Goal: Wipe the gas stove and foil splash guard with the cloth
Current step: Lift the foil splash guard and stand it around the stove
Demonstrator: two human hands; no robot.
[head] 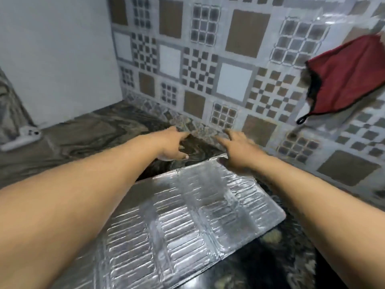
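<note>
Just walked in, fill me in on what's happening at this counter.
A person reaches both bare hands toward the far edge of the foil splash guard, which lies flat on the dark marbled counter. The right hand touches the foil's far corner; the left hand hovers open beside it. Neither holds the red cloth, which hangs against the tiled wall. No wiping is under way.
</note>
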